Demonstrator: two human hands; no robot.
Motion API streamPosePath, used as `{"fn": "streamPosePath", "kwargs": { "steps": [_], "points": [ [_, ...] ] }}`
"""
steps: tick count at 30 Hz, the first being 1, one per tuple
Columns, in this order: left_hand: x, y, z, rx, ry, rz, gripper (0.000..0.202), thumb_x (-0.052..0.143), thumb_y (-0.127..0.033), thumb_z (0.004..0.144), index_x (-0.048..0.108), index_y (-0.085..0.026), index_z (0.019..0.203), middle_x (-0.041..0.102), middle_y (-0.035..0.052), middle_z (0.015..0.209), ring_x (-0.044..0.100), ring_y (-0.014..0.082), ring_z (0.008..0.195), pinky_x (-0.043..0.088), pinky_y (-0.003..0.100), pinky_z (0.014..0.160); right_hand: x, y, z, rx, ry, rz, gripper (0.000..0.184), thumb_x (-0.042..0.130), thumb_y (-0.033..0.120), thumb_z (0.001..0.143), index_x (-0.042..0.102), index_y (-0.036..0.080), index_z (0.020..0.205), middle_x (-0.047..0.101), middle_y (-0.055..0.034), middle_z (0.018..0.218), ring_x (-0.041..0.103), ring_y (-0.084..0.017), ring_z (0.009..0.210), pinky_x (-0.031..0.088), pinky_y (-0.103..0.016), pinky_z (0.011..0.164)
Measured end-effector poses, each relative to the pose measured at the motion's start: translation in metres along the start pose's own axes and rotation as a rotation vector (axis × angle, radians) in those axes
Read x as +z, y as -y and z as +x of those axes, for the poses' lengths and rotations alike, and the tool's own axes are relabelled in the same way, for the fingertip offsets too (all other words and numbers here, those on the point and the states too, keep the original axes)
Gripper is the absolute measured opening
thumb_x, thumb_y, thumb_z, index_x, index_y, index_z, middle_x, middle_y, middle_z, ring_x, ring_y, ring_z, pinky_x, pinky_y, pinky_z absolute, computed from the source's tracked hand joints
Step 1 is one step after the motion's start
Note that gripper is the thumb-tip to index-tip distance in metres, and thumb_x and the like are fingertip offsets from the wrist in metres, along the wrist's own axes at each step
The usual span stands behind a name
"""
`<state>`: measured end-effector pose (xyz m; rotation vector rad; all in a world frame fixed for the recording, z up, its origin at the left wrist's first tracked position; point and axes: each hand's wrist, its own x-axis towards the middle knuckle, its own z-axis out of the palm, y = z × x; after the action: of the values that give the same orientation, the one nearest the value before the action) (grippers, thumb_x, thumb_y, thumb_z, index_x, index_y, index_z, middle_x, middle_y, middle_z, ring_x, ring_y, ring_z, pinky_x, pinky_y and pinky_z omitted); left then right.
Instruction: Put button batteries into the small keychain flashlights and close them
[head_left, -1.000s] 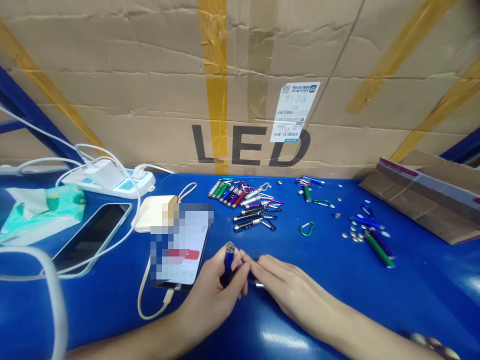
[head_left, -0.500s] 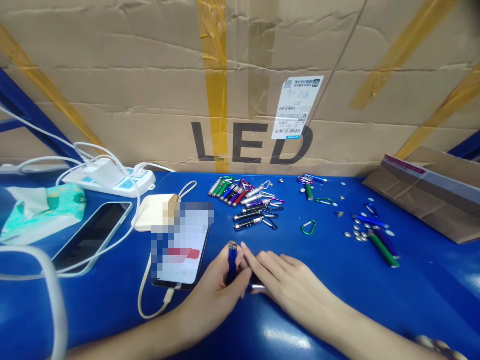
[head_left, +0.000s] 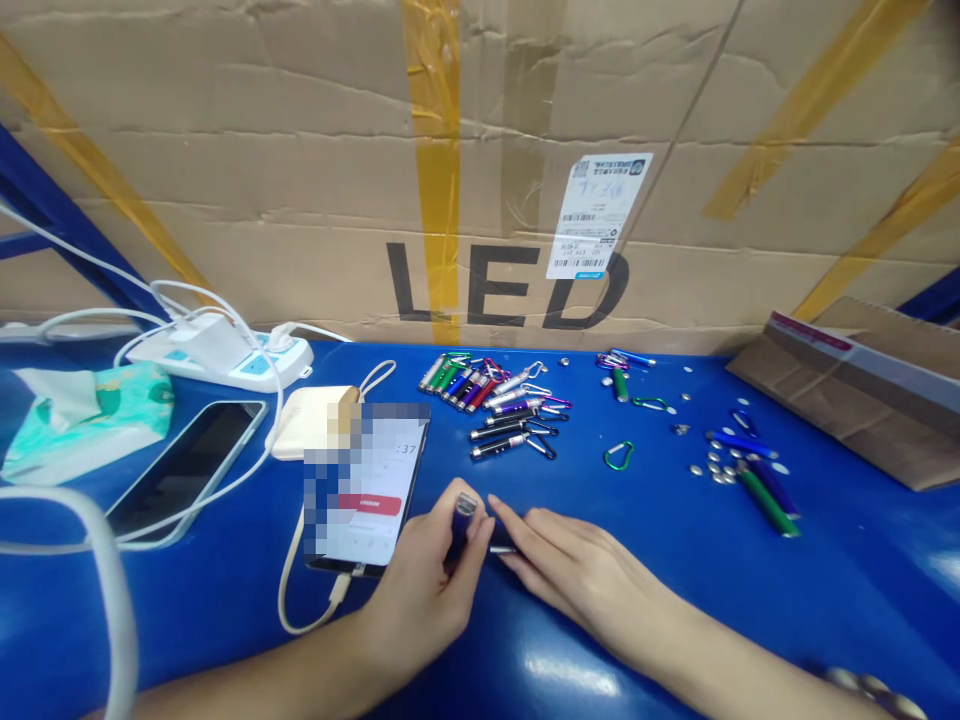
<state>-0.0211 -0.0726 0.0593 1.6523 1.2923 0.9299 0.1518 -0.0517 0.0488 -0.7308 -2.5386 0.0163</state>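
Note:
My left hand (head_left: pixel 420 575) is closed round a small blue flashlight (head_left: pixel 463 512), its silver-coloured end pointing up between thumb and fingers. Close beside it, my right hand (head_left: pixel 589 570) pinches a dark blue tube (head_left: pixel 502 538) with a shiny silver edge; the fingers cover most of it. A narrow gap separates the two hands. Beyond them lies a row of finished-looking mini flashlights (head_left: pixel 469 388) in several colours, some with carabiner clips. A loose green carabiner (head_left: pixel 619 456) rests to the right of the row.
At the right are a green tube (head_left: pixel 769 498), blue tubes (head_left: pixel 772 485) and several button cells (head_left: pixel 721 470), near a brown cardboard box (head_left: pixel 832 400). Left stand a lit phone (head_left: pixel 367 530) on a cable, a power bank (head_left: pixel 315 420), another phone (head_left: pixel 187 470), a power strip (head_left: pixel 262 372) and tissues (head_left: pixel 112 420).
My hands have drawn slightly apart. The flashlight in my left hand tilts more, and the tube in my right hand has moved up and a little left.

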Motion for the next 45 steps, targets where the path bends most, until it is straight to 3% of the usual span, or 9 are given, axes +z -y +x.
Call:
{"fn": "streamPosePath", "kwargs": {
  "steps": [4,9,20,26,33,38,45],
  "points": [
    [0.000,0.000,-0.001,0.034,0.021,0.022,0.022,0.036,-0.020,0.090,0.027,-0.024,0.070,0.040,-0.0060,0.061,0.042,0.0123,0.052,0.032,0.023,0.051,0.003,0.000,0.001,-0.050,-0.066,-0.030,0.033,0.035,0.021,0.096,0.063,0.003,0.097,0.065,-0.0080,0.070,0.064,-0.017,0.062,0.057,-0.028,0.059],
    [0.000,0.000,-0.004,0.014,0.054,0.060,0.022,0.036,-0.022,0.091,0.029,-0.024,0.070,0.038,-0.0066,0.057,0.039,0.0119,0.048,0.029,0.023,0.046,0.001,0.000,0.005,-0.009,-0.060,0.122,0.035,0.034,0.021,0.097,0.063,0.004,0.089,0.059,-0.0050,0.061,0.056,-0.013,0.052,0.051,-0.023,0.051],
    [0.002,0.005,-0.008,0.035,0.104,0.003,0.022,0.034,-0.023,0.095,0.030,-0.024,0.073,0.039,-0.0062,0.061,0.039,0.0118,0.053,0.033,0.023,0.052,-0.003,-0.003,0.005,-0.020,-0.122,0.118,0.030,0.035,0.015,0.095,0.063,0.005,0.087,0.054,-0.0029,0.059,0.046,-0.011,0.050,0.043,-0.023,0.047],
    [-0.004,-0.005,-0.011,-0.039,0.096,0.084,0.017,0.028,-0.028,0.096,0.040,-0.023,0.084,0.049,-0.0019,0.072,0.049,0.0153,0.065,0.038,0.025,0.061,-0.008,-0.012,0.004,0.084,-0.201,0.172,0.025,0.039,0.016,0.094,0.062,0.006,0.094,0.047,-0.0006,0.060,0.041,-0.010,0.050,0.039,-0.021,0.045],
    [-0.002,0.005,-0.006,0.162,0.114,0.314,0.007,0.041,-0.022,0.092,0.048,-0.024,0.090,0.063,-0.0010,0.071,0.060,0.0163,0.058,0.040,0.024,0.056,-0.014,-0.008,0.003,0.144,-0.296,0.117,0.022,0.043,0.015,0.092,0.061,0.011,0.102,0.044,0.0018,0.059,0.041,-0.008,0.047,0.038,-0.020,0.043],
    [-0.001,0.005,-0.008,0.316,0.083,0.447,0.007,0.046,-0.020,0.092,0.052,-0.023,0.089,0.068,0.0009,0.073,0.064,0.0168,0.058,0.041,0.022,0.054,-0.015,-0.003,0.003,0.060,-0.296,0.023,0.020,0.043,0.014,0.091,0.056,0.011,0.107,0.051,0.0004,0.060,0.047,-0.010,0.050,0.042,-0.022,0.047],
    [0.001,0.006,-0.011,0.274,0.100,0.392,0.010,0.044,-0.019,0.093,0.044,-0.023,0.084,0.065,-0.0010,0.071,0.060,0.0139,0.052,0.037,0.021,0.049,-0.016,-0.001,0.006,0.003,-0.267,0.003,0.017,0.043,0.011,0.091,0.056,0.007,0.101,0.058,-0.0040,0.064,0.052,-0.012,0.053,0.046,-0.024,0.048]
  ]
}}
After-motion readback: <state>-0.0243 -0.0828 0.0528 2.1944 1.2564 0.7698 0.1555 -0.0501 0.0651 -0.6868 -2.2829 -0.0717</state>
